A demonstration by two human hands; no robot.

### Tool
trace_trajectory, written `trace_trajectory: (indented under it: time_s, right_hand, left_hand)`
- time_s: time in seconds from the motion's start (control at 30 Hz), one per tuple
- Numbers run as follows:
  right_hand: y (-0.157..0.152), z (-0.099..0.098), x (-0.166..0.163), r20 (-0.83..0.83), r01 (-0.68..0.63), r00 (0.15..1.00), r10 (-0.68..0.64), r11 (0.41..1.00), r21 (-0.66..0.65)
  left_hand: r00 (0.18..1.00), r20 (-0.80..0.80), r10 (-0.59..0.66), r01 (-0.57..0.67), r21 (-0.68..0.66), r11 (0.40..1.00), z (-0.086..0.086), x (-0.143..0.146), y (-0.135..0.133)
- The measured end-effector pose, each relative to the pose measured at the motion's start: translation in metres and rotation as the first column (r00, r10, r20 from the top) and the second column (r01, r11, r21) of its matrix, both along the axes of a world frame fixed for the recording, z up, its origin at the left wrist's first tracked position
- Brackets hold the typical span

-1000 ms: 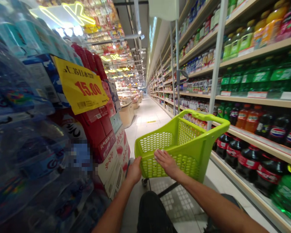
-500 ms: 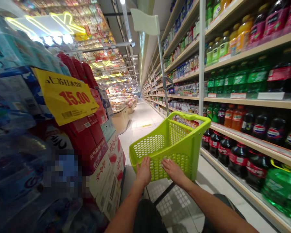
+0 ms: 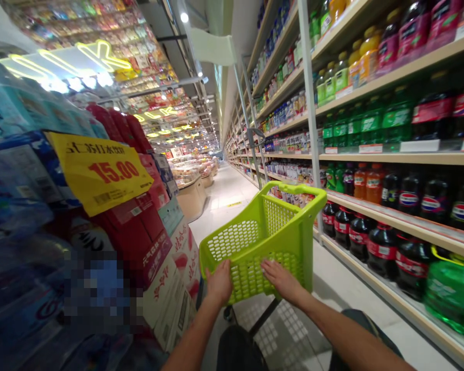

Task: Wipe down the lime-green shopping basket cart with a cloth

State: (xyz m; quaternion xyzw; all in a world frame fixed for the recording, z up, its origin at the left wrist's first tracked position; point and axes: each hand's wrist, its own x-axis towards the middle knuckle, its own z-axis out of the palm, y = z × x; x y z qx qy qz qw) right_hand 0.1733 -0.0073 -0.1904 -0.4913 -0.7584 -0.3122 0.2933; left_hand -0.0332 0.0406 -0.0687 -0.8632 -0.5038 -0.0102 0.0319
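A lime-green plastic shopping cart [image 3: 255, 247] with perforated sides stands in front of me, its side turned toward me. I can see nothing lying in its basket. Against the lower front end of that side is my left hand [image 3: 219, 283], fingers stretched upward and thumb apart. My right hand [image 3: 282, 281] reaches to the middle of the same side panel, its fingers straight and close to the mesh. Neither hand wraps around anything. The cart's handle rim [image 3: 294, 189] rises at the far right, and a pale flag [image 3: 212, 47] stands on a pole behind it.
To the right, shelves [image 3: 390, 156] hold bottled drinks, with large cola bottles [image 3: 381, 246] lowest. Stacked drink packs and boxes [image 3: 135, 232] crowd the left, under a yellow price sign [image 3: 104, 170]. A tiled aisle [image 3: 232, 190] runs ahead between shelves and display counters.
The whole view has shifted, so the cart, flag and shelves sit further left. My hands are slightly wider apart along the cart's side.
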Motion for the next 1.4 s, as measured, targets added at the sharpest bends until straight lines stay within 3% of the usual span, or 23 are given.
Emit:
trace_trajectory:
  time_s: [0.1, 0.2, 0.3, 0.37, 0.43, 0.6, 0.67, 0.77, 0.83, 0.97, 1.03, 1.17, 1.23, 1.3, 1.4]
  right_hand:
    - [-0.005, 0.014, 0.009, -0.004, -0.017, 1.000, 0.017, 0.999, 0.029]
    - [-0.006, 0.038, 0.018, -0.093, 0.080, 0.993, -0.071, 0.992, 0.093]
    - [-0.018, 0.027, 0.026, -0.067, 0.068, 0.996, -0.063, 0.995, 0.071]
    - [-0.030, 0.011, 0.032, -0.017, 0.029, 0.999, -0.028, 0.999, 0.046]
    - [-0.038, 0.010, 0.039, -0.026, 0.042, 0.999, -0.040, 0.997, 0.062]
    - [-0.039, 0.049, 0.057, -0.178, 0.220, 0.966, -0.188, 0.959, 0.177]
    - [-0.041, 0.041, 0.061, -0.161, 0.253, 0.961, -0.225, 0.951, 0.176]
    - [-0.051, 0.012, 0.067, -0.070, 0.214, 0.976, -0.207, 0.969, 0.120]
    - [-0.055, 0.010, 0.074, -0.071, 0.214, 0.976, -0.207, 0.971, 0.107]
    - [-0.052, 0.057, 0.091, -0.219, 0.328, 0.932, -0.289, 0.930, 0.166]
    - [-0.051, 0.068, 0.097, -0.243, 0.362, 0.918, -0.314, 0.912, 0.190]
    - [-0.064, 0.035, 0.104, -0.093, 0.285, 0.957, -0.274, 0.947, 0.147]
    - [-0.070, 0.032, 0.111, -0.070, 0.274, 0.961, -0.266, 0.952, 0.137]
    - [-0.072, 0.054, 0.122, -0.143, 0.330, 0.941, -0.307, 0.927, 0.181]
    - [-0.067, 0.103, 0.144, -0.287, 0.451, 0.879, -0.380, 0.858, 0.247]
  left_hand:
    - [0.999, -0.006, 0.043, -0.043, 0.023, 0.999, 0.004, 0.014, -0.001]
    - [0.999, 0.011, -0.034, 0.034, 0.007, 0.999, -0.001, 0.039, -0.006]
    - [0.994, 0.002, -0.108, 0.108, -0.020, 0.994, -0.009, 0.054, -0.014]
    - [0.994, -0.018, -0.106, 0.106, 0.000, 0.994, -0.012, 0.055, -0.017]
    - [0.994, -0.038, -0.103, 0.105, 0.034, 0.994, -0.013, 0.053, -0.019]
    - [0.994, -0.056, -0.088, 0.092, 0.067, 0.993, -0.011, 0.064, -0.027]
    - [0.991, -0.064, -0.120, 0.124, 0.063, 0.990, -0.013, 0.072, -0.032]
    - [0.987, -0.085, -0.135, 0.141, 0.065, 0.988, -0.020, 0.078, -0.036]
    - [0.987, -0.094, -0.131, 0.139, 0.083, 0.987, -0.025, 0.078, -0.037]
    - [0.991, -0.086, -0.104, 0.113, 0.109, 0.988, -0.028, 0.076, -0.040]
    - [0.992, -0.088, -0.096, 0.104, 0.096, 0.990, -0.026, 0.076, -0.041]
    - [0.989, -0.107, -0.099, 0.107, 0.073, 0.992, -0.025, 0.076, -0.042]
    - [0.990, -0.103, -0.099, 0.108, 0.090, 0.990, -0.028, 0.076, -0.041]
    - [0.991, -0.094, -0.096, 0.107, 0.116, 0.987, -0.032, 0.076, -0.040]
    - [0.992, -0.083, -0.097, 0.108, 0.141, 0.984, -0.034, 0.075, -0.039]
